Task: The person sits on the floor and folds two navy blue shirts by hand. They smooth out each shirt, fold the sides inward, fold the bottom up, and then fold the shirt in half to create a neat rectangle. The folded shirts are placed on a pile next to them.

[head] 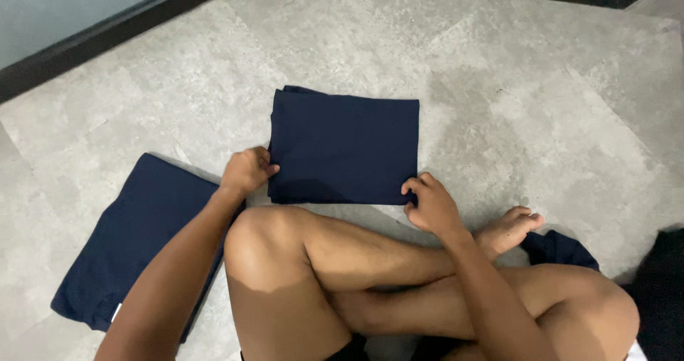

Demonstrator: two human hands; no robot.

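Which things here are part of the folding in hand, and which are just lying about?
In hand:
- folded navy cloth, gripped at its near corners by the left hand and right hand

Lying about:
- second navy cloth on the floor, left
- dark cloth by the foot
- grey tiled floor

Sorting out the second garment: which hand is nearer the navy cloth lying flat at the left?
Left. The left hand sits just beside the flat navy cloth, gripping the folded square; the right hand holds that square's far corner.
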